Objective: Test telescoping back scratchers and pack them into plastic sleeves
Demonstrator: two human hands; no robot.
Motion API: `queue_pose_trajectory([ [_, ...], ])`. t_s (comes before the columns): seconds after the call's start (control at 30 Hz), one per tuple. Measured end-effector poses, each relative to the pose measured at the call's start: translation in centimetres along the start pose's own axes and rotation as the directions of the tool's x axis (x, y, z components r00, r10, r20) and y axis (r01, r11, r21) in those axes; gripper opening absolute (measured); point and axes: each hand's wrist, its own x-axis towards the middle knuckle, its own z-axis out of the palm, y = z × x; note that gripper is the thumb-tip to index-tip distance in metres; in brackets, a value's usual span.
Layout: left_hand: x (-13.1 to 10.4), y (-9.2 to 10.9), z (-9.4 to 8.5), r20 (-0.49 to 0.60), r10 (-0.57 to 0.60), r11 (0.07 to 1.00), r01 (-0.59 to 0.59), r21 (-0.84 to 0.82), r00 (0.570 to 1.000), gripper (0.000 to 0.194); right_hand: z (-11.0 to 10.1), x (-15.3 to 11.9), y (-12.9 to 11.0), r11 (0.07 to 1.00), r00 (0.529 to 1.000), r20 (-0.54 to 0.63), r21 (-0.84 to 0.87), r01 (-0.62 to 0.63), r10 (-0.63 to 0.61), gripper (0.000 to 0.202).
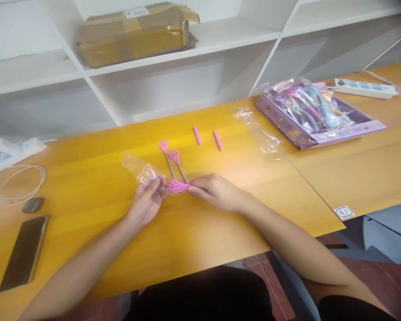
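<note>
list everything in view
back scratchers: 2, pink-silver, centre
scratcher heads: count unclear, pink, centre
sticks: 2, pink, centre
wrappers: 2, clear, centre and right
display box: 1, purple, right
packets: several, multicoloured, display box
power strips: 2, white, both sides
coiled cable: 1, white, left
phone: 1, black, left
oval object: 1, dark, left
shelving: 1, white, back
cardboard box: 1, brown, shelving
tables: 2, yellow, adjoining
left hand: 1, bare, centre
right hand: 1, bare, centre

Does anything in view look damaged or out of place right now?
Yes, the cardboard box on the shelf looks battered: flaps at its right end stick out, bent or torn. Also, a crumpled clear wrapper lies loose on the table, left of the purple box. I see no spill.
</note>
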Motion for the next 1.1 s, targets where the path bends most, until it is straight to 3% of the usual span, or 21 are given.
queue_pose_trajectory([
  [0.37,-0.6,-0.3,0.8,-0.016,-0.025,0.998,0.026,0.052,1.0,0.034,0.3,0.0,0.3,1.0,1.0,0.008,-0.015,0.011,-0.011,0.044],
  [0.77,-0.7,-0.4,0.6,0.079,-0.083,0.987,0.071,0.145,0.993,0.033,-0.3,-0.2,0.1,0.999,1.0,0.008,0.025,0.026,-0.026,0.043],
  [1.1,-0.9,-0.9,0.9,0.068,0.014,0.981,-0.027,0.193,0.998,0.033,0.1,-0.1,0.2,0.998,1.0,0.032,0.066,-0.003,0.001,0.042],
])
